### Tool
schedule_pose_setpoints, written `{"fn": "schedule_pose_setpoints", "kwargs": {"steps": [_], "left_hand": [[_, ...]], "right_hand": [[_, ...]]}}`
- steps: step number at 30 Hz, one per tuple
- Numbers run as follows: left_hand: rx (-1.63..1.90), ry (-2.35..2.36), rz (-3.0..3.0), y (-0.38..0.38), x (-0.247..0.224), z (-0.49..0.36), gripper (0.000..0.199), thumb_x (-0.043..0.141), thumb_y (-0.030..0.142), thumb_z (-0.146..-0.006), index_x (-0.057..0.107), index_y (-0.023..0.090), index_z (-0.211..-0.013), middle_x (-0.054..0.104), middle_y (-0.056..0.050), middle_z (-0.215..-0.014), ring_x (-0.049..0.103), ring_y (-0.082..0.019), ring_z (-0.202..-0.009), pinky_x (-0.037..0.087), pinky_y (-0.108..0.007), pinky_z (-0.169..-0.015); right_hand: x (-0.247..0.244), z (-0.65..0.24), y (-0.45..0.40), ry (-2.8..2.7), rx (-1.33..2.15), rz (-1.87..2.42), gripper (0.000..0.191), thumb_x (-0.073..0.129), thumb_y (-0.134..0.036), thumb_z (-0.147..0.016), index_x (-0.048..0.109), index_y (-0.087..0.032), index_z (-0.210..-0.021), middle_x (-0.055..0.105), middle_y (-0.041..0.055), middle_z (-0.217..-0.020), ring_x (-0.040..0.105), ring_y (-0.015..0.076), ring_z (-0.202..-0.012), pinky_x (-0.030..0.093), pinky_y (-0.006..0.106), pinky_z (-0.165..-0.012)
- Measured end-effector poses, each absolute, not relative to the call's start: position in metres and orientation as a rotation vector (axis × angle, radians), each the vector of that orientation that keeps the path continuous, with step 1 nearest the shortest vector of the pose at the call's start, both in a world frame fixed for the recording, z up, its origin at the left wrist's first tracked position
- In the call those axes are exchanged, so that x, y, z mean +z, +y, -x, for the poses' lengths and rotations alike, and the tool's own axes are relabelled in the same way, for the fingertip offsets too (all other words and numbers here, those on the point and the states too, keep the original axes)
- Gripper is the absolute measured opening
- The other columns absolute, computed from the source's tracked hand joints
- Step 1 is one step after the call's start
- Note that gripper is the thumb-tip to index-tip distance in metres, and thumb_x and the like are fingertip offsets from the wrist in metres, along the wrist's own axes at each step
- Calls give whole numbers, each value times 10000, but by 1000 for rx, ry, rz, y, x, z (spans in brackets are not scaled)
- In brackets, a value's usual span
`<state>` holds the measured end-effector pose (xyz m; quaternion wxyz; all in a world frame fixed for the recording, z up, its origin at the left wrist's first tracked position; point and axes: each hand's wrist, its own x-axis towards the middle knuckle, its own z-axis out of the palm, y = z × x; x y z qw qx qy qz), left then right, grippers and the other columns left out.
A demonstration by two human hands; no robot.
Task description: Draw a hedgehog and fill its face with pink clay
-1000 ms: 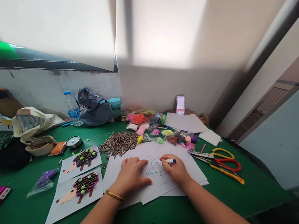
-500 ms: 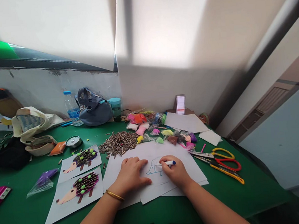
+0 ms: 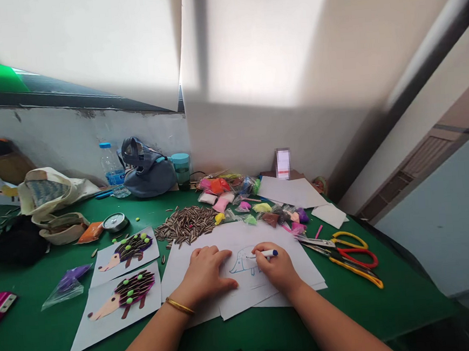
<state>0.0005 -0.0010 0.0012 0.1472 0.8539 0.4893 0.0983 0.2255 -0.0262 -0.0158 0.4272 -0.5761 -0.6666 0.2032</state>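
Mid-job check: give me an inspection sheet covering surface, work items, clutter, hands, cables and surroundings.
Surface: green tabletop, mostly covered around the work.
Work items: blue outline drawing on white paper; pen over it.
Clutter: striped seeds, bagged coloured material behind the paper; scissors to the right; two hedgehog pictures to the left.
Hands: left hand spread on the paper; right hand grips the pen.
Cables: thin dark cord-like line by the lidded cup; its ends cannot be made out.
Surroundings: wall and white hanging sheet behind.
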Motion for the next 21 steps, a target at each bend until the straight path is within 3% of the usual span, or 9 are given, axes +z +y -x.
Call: {"fn": "schedule_pose_setpoints", "kwargs": {"steps": [21], "left_hand": [[291, 1403, -2464, 0, -1, 0, 760, 790, 641, -590, 617, 297, -1246, 649, -66, -1078, 561, -302, -1061, 322, -441, -967]], "right_hand": [[-18, -222, -28, -1724, 511, 1368, 184, 517, -218, -783, 698, -213, -750, 730, 37, -799, 669, 205, -808, 489, 287, -763]]}}
